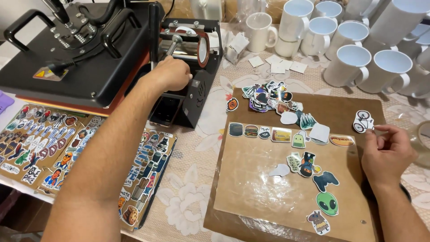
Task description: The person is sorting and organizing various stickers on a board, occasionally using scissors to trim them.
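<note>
Floral-patterned cloth [192,179] covers the table you are working over, and a row of glossy white mugs [349,65] crowds its far right edge. Your left hand [172,74] reaches forward with the arm fully stretched, and its fingers are curled in a closed grip around the metal lever [174,45] of the black mug press [192,67], whose round heating sleeve shows a red-brown rim. Just left of it sits a flat black heat press [85,58] with a heavy curved handle on top. Your right hand [387,154] rests low at the right edge of a brown board [224,197], wrist bent, thumb and forefinger pinched on the rim of a round white sticker with a bicycle drawing [363,121].

On the board lies a translucent, slightly shiny sheet [251,179], and cut-out stickers are scattered over it: a green alien head [327,203], a dark game controller shape [325,180], a hot dog [342,140], a burger [251,131] and a small owl-like figure [319,222]. A loose heap of more die-cut stickers [268,96] sits at the board's far edge, some turned white side up. Small blank paper squares [280,66] lie on the cloth near the mugs. To your left, printed sticker sheets [49,143] lie flat in glossy sleeves, one of them partly under your forearm.
</note>
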